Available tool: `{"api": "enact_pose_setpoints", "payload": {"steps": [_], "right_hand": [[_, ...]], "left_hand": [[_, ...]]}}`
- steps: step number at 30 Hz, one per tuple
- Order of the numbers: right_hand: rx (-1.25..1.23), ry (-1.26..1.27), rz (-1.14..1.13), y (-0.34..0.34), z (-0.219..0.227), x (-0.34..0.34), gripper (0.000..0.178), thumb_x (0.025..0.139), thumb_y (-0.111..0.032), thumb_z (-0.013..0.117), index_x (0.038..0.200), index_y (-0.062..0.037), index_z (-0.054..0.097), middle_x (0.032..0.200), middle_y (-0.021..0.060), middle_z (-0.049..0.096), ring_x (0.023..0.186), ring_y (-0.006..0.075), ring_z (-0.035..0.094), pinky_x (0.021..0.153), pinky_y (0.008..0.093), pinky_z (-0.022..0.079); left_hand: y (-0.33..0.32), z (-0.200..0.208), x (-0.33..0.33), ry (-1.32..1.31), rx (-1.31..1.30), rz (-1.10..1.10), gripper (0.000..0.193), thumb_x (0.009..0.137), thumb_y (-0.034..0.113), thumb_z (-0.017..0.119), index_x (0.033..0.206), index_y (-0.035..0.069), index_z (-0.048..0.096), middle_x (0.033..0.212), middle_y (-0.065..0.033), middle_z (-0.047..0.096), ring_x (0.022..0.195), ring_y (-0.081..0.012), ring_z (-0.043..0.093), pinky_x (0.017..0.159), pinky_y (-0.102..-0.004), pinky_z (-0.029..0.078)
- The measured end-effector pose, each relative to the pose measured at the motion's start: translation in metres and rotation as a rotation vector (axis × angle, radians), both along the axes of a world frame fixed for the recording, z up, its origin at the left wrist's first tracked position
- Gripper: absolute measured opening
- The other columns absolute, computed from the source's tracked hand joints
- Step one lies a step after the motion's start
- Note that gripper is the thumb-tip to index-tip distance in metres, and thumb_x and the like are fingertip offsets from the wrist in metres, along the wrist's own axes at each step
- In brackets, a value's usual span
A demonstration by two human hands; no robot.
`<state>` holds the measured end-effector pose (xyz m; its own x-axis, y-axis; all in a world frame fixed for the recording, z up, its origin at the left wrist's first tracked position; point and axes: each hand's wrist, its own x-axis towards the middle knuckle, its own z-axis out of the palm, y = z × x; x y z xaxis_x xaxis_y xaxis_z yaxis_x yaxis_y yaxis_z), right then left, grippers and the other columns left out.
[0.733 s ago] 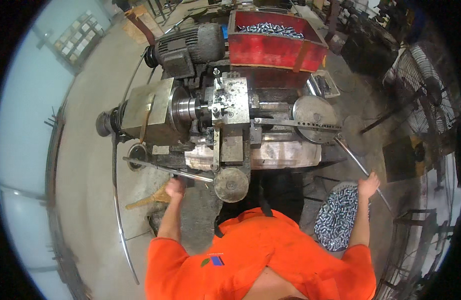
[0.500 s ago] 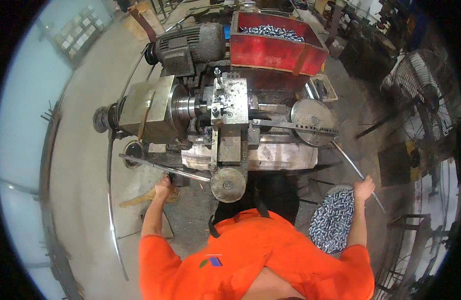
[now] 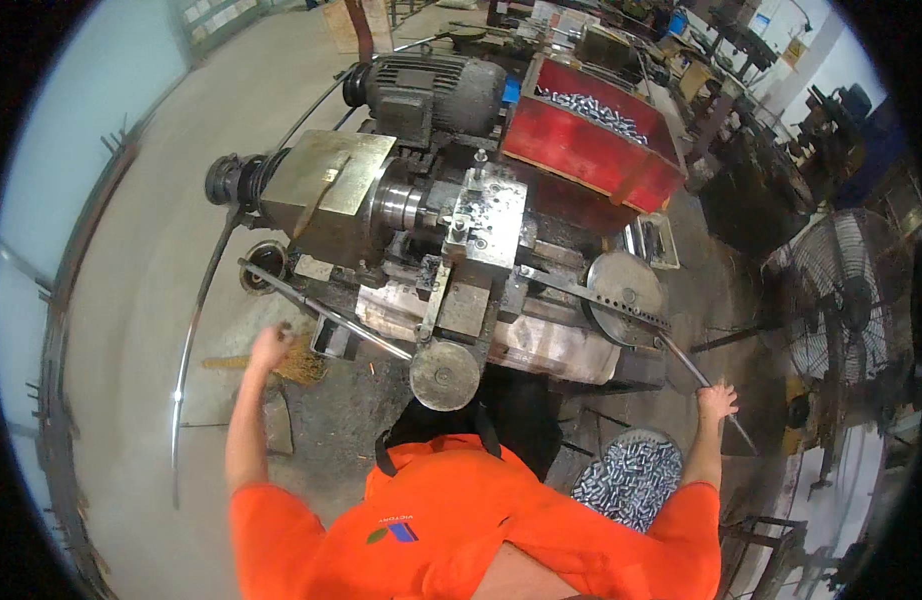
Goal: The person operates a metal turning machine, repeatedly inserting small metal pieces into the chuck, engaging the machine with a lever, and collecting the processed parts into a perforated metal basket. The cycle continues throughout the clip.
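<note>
The right hand (image 3: 717, 401) lies over the right lever (image 3: 686, 362), fingers partly spread; how tightly it grips cannot be told. This lever slants out from the large disc (image 3: 621, 278) on the machine (image 3: 489, 215). The left hand (image 3: 271, 348) is curled above the broom (image 3: 303, 362), apart from the left lever (image 3: 376, 338); whether it holds anything is unclear. Metal pieces (image 3: 626, 482) lie beside the right forearm, and more fill part of the red bin (image 3: 581, 150) behind.

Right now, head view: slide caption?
Right hand on right lever, left hand apart from left lever, red bin of metal parts behind the machine.
</note>
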<state>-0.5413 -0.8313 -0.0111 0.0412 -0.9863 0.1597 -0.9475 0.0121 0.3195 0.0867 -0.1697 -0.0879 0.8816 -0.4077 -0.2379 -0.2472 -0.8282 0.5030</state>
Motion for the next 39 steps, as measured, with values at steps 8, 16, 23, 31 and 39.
{"api": "enact_pose_setpoints", "payload": {"steps": [8,16,23,31,39], "right_hand": [[0.245,-0.304,0.504,0.005,0.068,0.099,0.048,0.062,-0.016,0.065,0.108,-0.0026,0.061,0.103,0.0190,0.061,0.100,0.0336,0.057,0.086,0.0396,0.045],[0.524,-0.775,1.283,0.140,0.174,0.370,0.048,0.060,-0.005,0.056,0.107,-0.0001,0.062,0.103,0.0187,0.063,0.098,0.0276,0.061,0.087,0.0330,0.045],[0.575,-0.591,1.504,0.232,0.151,0.512,0.034,0.055,-0.022,0.060,0.083,-0.0061,0.070,0.085,0.0194,0.065,0.083,0.0341,0.062,0.077,0.0371,0.049],[0.503,-0.458,1.345,0.255,0.135,0.533,0.024,0.053,-0.019,0.059,0.069,-0.0057,0.070,0.075,0.0209,0.064,0.075,0.0356,0.063,0.073,0.0383,0.051],[0.509,-0.503,1.414,0.257,0.130,0.536,0.023,0.054,-0.019,0.059,0.070,-0.0068,0.070,0.072,0.0198,0.063,0.071,0.0359,0.063,0.069,0.0380,0.052]], "left_hand": [[0.099,0.173,-0.026,-0.551,0.050,0.331,0.038,0.080,0.024,0.063,0.112,0.004,0.058,0.086,-0.0157,0.065,0.078,-0.0283,0.063,0.068,-0.0385,0.049],[0.176,0.123,-0.037,-0.314,0.381,0.417,0.033,0.076,0.028,0.062,0.099,0.004,0.061,0.085,-0.0187,0.064,0.083,-0.0363,0.061,0.071,-0.0442,0.049],[0.205,0.110,-0.004,-0.468,0.472,0.449,0.021,0.074,0.017,0.055,0.087,0.004,0.064,0.085,-0.0209,0.063,0.083,-0.0376,0.060,0.073,-0.0462,0.048],[0.213,0.124,0.017,-0.431,0.471,0.372,0.019,0.073,0.013,0.054,0.085,0.006,0.067,0.083,-0.0204,0.063,0.081,-0.0369,0.061,0.075,-0.0443,0.049],[0.203,0.116,-0.007,-0.409,0.425,0.586,0.022,0.074,0.020,0.057,0.088,0.007,0.067,0.083,-0.0211,0.064,0.081,-0.0368,0.062,0.073,-0.0446,0.049]]}}
